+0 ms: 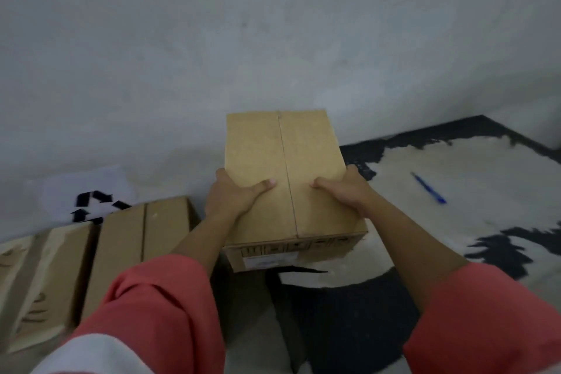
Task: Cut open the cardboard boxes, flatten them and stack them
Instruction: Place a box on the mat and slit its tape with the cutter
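Note:
A closed brown cardboard box [285,161] stands in the middle of the view, its top seam running away from me and a printed label on its near side. My left hand [233,196] grips its left edge with the thumb lying on the top. My right hand [344,188] grips the right edge the same way. A blue-handled cutter [428,188] lies on the rug to the right, apart from both hands.
Two more closed cardboard boxes [133,246] sit at the lower left by the wall. A white sheet with a black recycling symbol [94,206] leans behind them. A black and cream rug [455,222] covers the floor on the right. A grey wall rises just behind.

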